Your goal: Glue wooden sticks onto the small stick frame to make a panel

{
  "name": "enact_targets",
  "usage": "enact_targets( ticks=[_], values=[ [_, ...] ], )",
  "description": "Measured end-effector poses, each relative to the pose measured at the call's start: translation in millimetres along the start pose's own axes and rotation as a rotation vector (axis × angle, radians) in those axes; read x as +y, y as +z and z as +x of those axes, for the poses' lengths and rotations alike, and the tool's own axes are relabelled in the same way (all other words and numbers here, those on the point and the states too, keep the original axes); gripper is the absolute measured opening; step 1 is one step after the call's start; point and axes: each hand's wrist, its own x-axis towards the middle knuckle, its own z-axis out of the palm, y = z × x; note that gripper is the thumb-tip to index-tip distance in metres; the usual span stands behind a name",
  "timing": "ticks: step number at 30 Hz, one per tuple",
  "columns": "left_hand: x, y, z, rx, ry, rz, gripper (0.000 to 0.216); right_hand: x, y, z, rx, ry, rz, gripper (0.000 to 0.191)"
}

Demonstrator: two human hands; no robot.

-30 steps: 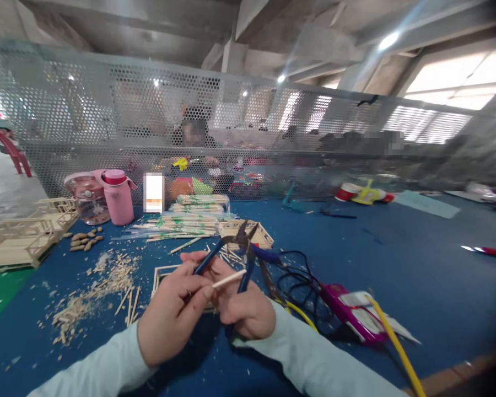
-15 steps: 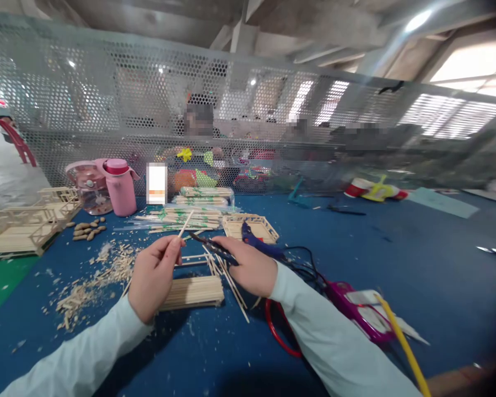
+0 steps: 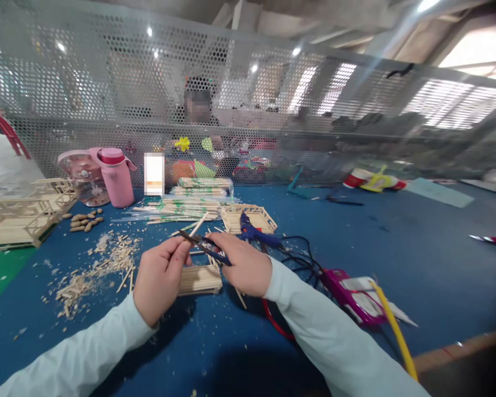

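Note:
My left hand (image 3: 162,278) pinches a thin wooden stick (image 3: 199,224) between thumb and fingers, its far end tilted up and away. In my right hand (image 3: 244,263) are dark-handled pliers (image 3: 210,249), with their jaws across the stick close to my left fingertips. I cannot tell whether the jaws have closed on it. Below the hands lies a small slatted piece made of sticks (image 3: 200,279), partly hidden by my left hand. Loose sticks lie around and under my right hand. A blue glue gun (image 3: 258,234) rests just beyond that hand, by a railed stick tray (image 3: 231,219).
Wood scraps (image 3: 111,262) and peanuts (image 3: 85,221) lie to the left, near a pink bottle (image 3: 119,179) and a stick-built model (image 3: 14,223). Bagged sticks (image 3: 190,205) lie behind. Cables and a magenta device (image 3: 347,298) are on the right. A perforated metal screen (image 3: 149,124) closes the back.
The pliers have moved left, from beside the stick to across it. Both hands are now closer together, and the stick leans more to the right. The camera view has shifted slightly.

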Motion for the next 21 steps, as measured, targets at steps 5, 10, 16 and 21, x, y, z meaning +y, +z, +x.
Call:
enact_targets(
  ticks=[5, 10, 16, 21],
  values=[
    [-1.8, 1.6, -0.8, -0.020, -0.002, 0.009, 0.031, -3.5, 2.5, 4.6, 0.046, 0.017, 0.008, 0.046],
    [-2.2, 3.8, -2.5, -0.045, -0.036, 0.024, 0.032, -3.1, 14.9, 8.5, 0.162, -0.035, -0.006, 0.046],
    [-6.7, 3.4, 3.5, -0.048, -0.129, 0.089, 0.042, -2.0, 25.6, 10.1, 0.274, 0.053, -0.252, 0.037],
    [-8.0, 2.9, 6.4, -0.064, -0.093, 0.124, 0.039, -6.0, 19.0, 12.4, 0.273, 0.053, -0.215, 0.039]
  ],
)
